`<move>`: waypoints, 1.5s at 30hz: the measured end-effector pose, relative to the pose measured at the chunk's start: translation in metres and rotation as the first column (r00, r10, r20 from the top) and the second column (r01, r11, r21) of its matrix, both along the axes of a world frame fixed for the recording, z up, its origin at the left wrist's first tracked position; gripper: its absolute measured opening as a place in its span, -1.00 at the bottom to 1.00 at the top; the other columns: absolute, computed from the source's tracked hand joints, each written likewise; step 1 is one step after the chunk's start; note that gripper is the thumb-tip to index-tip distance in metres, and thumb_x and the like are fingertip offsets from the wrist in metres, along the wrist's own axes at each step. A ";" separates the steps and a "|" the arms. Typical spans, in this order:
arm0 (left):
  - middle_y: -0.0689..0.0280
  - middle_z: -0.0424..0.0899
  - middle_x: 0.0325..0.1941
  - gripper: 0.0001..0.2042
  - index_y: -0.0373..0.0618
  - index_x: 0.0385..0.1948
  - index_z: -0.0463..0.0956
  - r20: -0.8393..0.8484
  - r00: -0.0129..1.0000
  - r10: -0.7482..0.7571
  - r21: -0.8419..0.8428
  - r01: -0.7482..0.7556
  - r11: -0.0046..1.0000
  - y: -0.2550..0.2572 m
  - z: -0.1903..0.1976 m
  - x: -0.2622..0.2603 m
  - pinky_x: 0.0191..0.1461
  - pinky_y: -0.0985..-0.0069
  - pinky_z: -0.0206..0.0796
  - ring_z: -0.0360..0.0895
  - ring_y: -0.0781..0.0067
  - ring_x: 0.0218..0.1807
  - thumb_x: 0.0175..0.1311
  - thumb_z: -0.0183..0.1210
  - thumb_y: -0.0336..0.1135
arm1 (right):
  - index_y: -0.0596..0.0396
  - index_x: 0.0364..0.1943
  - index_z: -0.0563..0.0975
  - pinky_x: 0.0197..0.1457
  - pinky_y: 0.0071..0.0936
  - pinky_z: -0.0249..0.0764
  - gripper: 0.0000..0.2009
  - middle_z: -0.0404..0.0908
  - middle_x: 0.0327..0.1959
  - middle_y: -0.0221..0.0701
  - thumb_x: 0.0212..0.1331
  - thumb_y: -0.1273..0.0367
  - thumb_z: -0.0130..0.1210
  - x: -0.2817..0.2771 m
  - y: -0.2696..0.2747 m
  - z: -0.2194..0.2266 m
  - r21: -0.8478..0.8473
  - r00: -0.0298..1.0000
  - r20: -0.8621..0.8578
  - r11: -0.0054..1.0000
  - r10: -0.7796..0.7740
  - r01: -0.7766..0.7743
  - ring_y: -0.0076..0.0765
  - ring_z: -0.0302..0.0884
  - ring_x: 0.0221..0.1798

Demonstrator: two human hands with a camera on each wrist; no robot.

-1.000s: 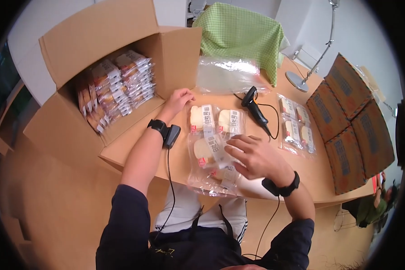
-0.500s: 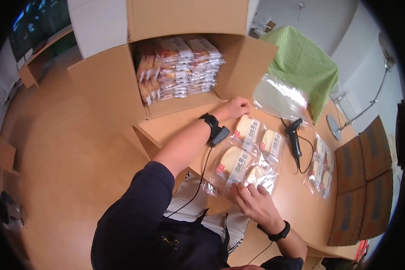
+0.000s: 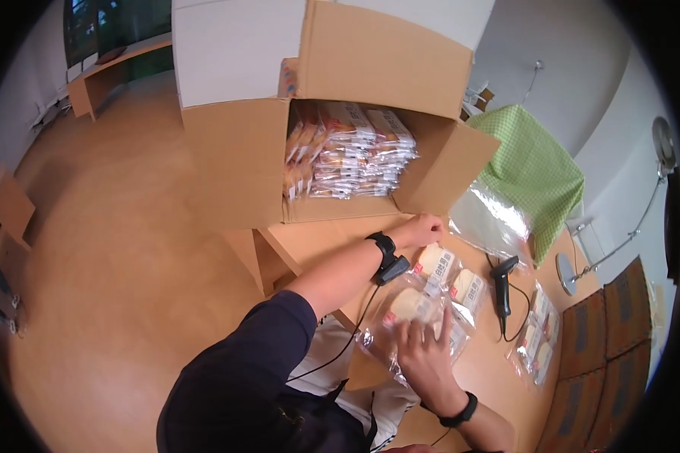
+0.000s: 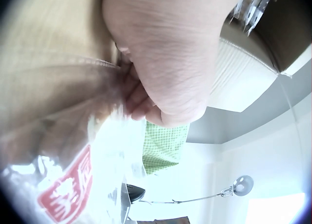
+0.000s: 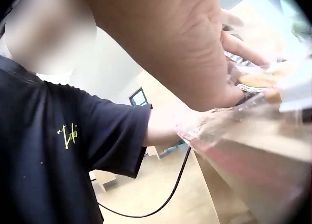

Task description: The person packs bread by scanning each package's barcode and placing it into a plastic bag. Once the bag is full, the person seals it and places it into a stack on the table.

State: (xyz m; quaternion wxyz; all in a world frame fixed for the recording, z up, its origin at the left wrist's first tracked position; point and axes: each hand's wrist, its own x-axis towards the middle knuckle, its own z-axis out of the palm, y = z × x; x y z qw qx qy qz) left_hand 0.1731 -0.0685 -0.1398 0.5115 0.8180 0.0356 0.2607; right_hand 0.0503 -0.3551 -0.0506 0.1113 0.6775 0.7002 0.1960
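A clear plastic bag (image 3: 370,349) on the table holds several packets of white sliced bread, including a far-left packet (image 3: 436,260) and a right-hand packet (image 3: 468,290), with printed labels. My left hand (image 3: 421,229) is at the bag's far end; in the left wrist view its curled fingers (image 4: 138,100) pinch the clear film at the edge. Over the near packets lies my right hand (image 3: 428,364), index finger stretched forward and the others resting on a packet (image 3: 409,304). This hand partly hides the near packets. In the right wrist view, its fingertips touch the wrapping.
An open cardboard box (image 3: 234,162) full of stacked bread packets stands at the back. Flat clear bags (image 3: 491,219) lie beside a green checked cloth (image 3: 533,158). Rightward are a barcode scanner (image 3: 502,291), another filled bag (image 3: 538,332), a lamp (image 3: 565,273) and brown cartons (image 3: 604,340).
The head view has turned, so the box appears further right. My right hand has moved from the bag's near edge onto the near packets, its index finger stretching out. The left hand stays at the far end.
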 end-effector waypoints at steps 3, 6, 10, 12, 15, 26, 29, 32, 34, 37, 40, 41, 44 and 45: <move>0.21 0.70 -0.50 -0.86 -0.22 -0.47 0.63 0.053 0.998 0.015 0.023 -0.016 1.000 0.000 0.004 -0.001 -0.33 0.46 0.44 0.62 0.43 -0.47 0.13 0.13 -0.37 | 0.26 -0.14 0.53 0.23 0.06 0.38 -0.71 0.61 -0.28 -0.20 -0.01 0.47 0.05 0.000 -0.017 0.047 -0.038 0.980 -0.177 0.994 0.096 -0.104 -0.24 0.64 -0.40; 0.21 0.70 -0.51 -0.86 -0.22 -0.47 0.62 0.057 0.998 0.016 0.004 -0.016 1.000 -0.002 -0.001 0.001 -0.33 0.45 0.44 0.63 0.41 -0.48 0.13 0.13 -0.36 | 0.20 -0.19 0.56 -0.02 -0.23 0.56 -0.72 0.67 -0.31 -0.19 -0.09 0.52 0.08 -0.015 -0.026 0.119 -0.118 0.885 -0.454 0.978 0.100 -0.171 -0.20 0.67 -0.39; 0.22 0.71 -0.51 -0.85 -0.23 -0.48 0.62 0.048 0.999 0.025 -0.022 -0.024 0.999 -0.001 -0.003 0.006 -0.34 0.45 0.45 0.63 0.42 -0.49 0.13 0.12 -0.36 | 0.21 -0.24 0.60 -0.32 -0.41 0.60 -0.73 0.73 -0.35 -0.18 -0.11 0.55 0.07 0.000 -0.020 0.148 0.147 0.684 -0.684 0.966 0.254 -0.211 -0.16 0.73 -0.36; 0.18 0.69 -0.52 -0.85 -0.23 -0.50 0.61 0.072 0.997 0.036 -0.026 -0.034 0.999 -0.002 0.001 0.002 -0.33 0.42 0.45 0.64 0.37 -0.48 0.11 0.10 -0.37 | 0.22 -0.13 0.59 -0.15 -0.31 0.60 -0.61 0.67 -0.31 -0.15 -0.18 0.59 0.07 0.008 -0.002 0.161 0.239 0.689 -0.667 0.957 0.284 -0.163 -0.19 0.66 -0.41; 0.11 0.68 -0.52 -0.84 -0.24 -0.51 0.61 0.184 0.983 -0.011 0.018 0.008 1.000 0.005 -0.035 0.030 -0.32 0.38 0.45 0.65 0.28 -0.46 0.09 0.08 -0.37 | 0.36 -0.03 0.55 -0.05 -0.27 0.59 -0.57 0.65 -0.11 0.00 -0.12 0.67 0.03 0.018 0.057 0.153 0.522 0.868 -0.335 0.839 0.367 -0.153 0.03 0.67 -0.11; 0.04 0.58 -0.55 -0.84 -0.29 -0.44 0.52 0.248 0.967 0.058 0.077 -0.079 0.994 0.008 -0.029 0.031 -0.29 0.29 0.38 0.53 0.15 -0.50 0.11 0.16 -0.35 | 0.43 0.09 0.43 0.21 -0.24 0.51 -0.55 0.54 0.09 0.03 0.00 0.60 0.06 0.117 0.247 0.085 0.547 0.906 0.217 0.724 0.363 -0.421 0.06 0.48 0.24; 0.05 0.59 -0.52 -0.83 -0.28 -0.43 0.50 0.290 0.957 0.013 0.112 -0.048 0.993 0.007 -0.017 0.019 -0.29 0.30 0.37 0.51 0.14 -0.49 0.09 0.20 -0.34 | 0.43 0.08 0.43 0.25 -0.25 0.47 -0.56 0.55 0.08 0.01 0.02 0.56 0.04 0.122 0.272 0.091 0.552 0.935 0.179 0.756 0.305 -0.352 0.03 0.48 0.23; 0.06 0.59 -0.50 -0.81 -0.26 -0.40 0.50 0.331 0.943 -0.027 0.062 0.007 0.998 0.000 -0.004 0.004 -0.29 0.33 0.37 0.53 0.11 -0.46 0.07 0.22 -0.33 | 0.44 0.07 0.44 0.33 -0.21 0.36 -0.55 0.52 0.10 0.04 -0.01 0.56 0.02 0.123 0.287 0.095 0.243 0.996 -0.085 0.969 -0.035 0.055 0.05 0.42 0.25; 0.07 0.59 -0.49 -0.80 -0.26 -0.37 0.50 0.272 0.962 -0.038 -0.038 0.050 0.998 -0.002 -0.001 -0.002 -0.28 0.34 0.37 0.55 0.10 -0.43 0.07 0.24 -0.33 | 0.45 0.10 0.41 0.39 -0.17 0.26 -0.50 0.42 0.19 0.08 -0.06 0.57 0.01 0.131 0.294 0.088 0.205 0.981 0.153 0.967 0.122 -0.153 0.11 0.30 0.32; 0.04 0.58 -0.50 -0.80 -0.24 -0.35 0.52 0.464 0.885 -0.028 0.005 0.029 1.000 0.005 -0.018 0.011 -0.23 0.33 0.38 0.57 0.03 -0.39 0.06 0.25 -0.33 | 0.44 0.07 0.42 0.39 -0.02 0.23 -0.50 0.39 0.21 0.04 -0.08 0.55 0.02 0.111 0.282 0.087 0.476 0.979 -0.022 0.863 0.204 -0.169 0.10 0.27 0.34; 0.08 0.66 -0.22 -0.68 -0.21 -0.10 0.51 0.420 0.899 -0.122 -0.186 0.217 0.958 0.009 -0.043 0.024 -0.04 0.37 0.41 0.63 0.21 -0.13 0.11 0.27 -0.32 | 0.42 0.16 0.35 0.41 0.07 0.19 -0.43 0.31 0.29 0.02 -0.08 0.54 0.02 0.080 0.269 0.094 0.327 0.904 -0.065 0.865 0.423 -0.381 0.13 0.21 0.38; 0.10 0.64 -0.16 -0.64 -0.21 -0.05 0.48 0.384 0.917 -0.111 -0.214 0.205 0.955 0.005 -0.033 0.015 -0.01 0.38 0.40 0.60 0.24 -0.09 0.12 0.28 -0.32 | 0.37 0.22 0.31 0.43 0.13 0.15 -0.39 0.30 0.31 0.02 -0.07 0.54 0.00 0.077 0.268 0.084 0.311 0.908 -0.029 0.867 0.419 -0.390 0.14 0.17 0.42; 0.15 0.58 0.02 -0.54 -0.21 0.10 0.39 0.266 0.959 -0.094 -0.283 0.170 0.944 -0.007 0.005 -0.022 0.08 0.42 0.38 0.54 0.35 0.05 0.16 0.28 -0.31 | 0.32 0.30 0.23 0.45 0.12 0.09 -0.31 0.28 0.34 0.03 -0.09 0.54 0.00 0.083 0.275 0.074 0.337 0.944 -0.135 0.910 0.300 -0.241 0.13 0.14 0.44; 0.16 0.56 0.08 -0.50 -0.21 0.15 0.36 0.227 0.970 -0.089 -0.299 0.157 0.941 -0.009 0.019 -0.034 0.11 0.43 0.37 0.51 0.39 0.10 0.17 0.28 -0.31 | 0.31 0.31 0.23 0.46 0.15 0.08 -0.31 0.28 0.34 0.01 -0.07 0.51 0.02 0.091 0.280 0.072 0.357 0.937 -0.125 0.896 0.326 -0.264 0.11 0.15 0.44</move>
